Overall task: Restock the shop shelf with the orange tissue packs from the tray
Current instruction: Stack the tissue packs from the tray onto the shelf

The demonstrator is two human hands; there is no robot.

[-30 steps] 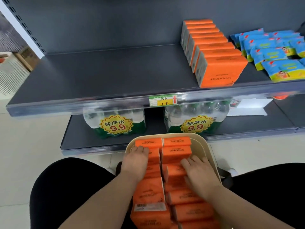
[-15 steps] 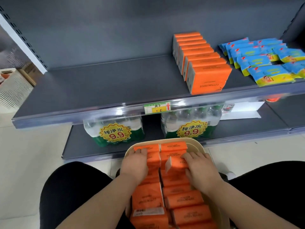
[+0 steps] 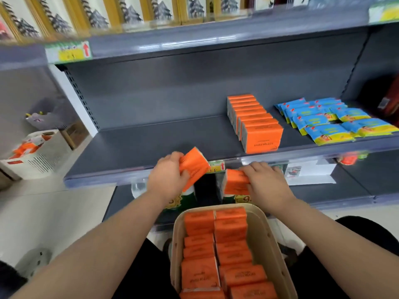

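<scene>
Left hand (image 3: 166, 180) and right hand (image 3: 267, 186) each grip a pack; the tilted left pack (image 3: 194, 166) could snag the shelf (image 3: 129, 147) edge.

- Left hand (image 3: 168, 182) and right hand (image 3: 267, 187) bare, forearms (image 3: 103, 238) bare to the frame's edge.
- Black trousers (image 3: 367, 247) over both thighs, plain dark cloth.

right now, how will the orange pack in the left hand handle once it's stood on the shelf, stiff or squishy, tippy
Probably soft: the pack seems to give where the left hand grips it. Likely light, as one hand lifts it. Stood alone it may tip; the shelf row stands packed face to face.
</scene>
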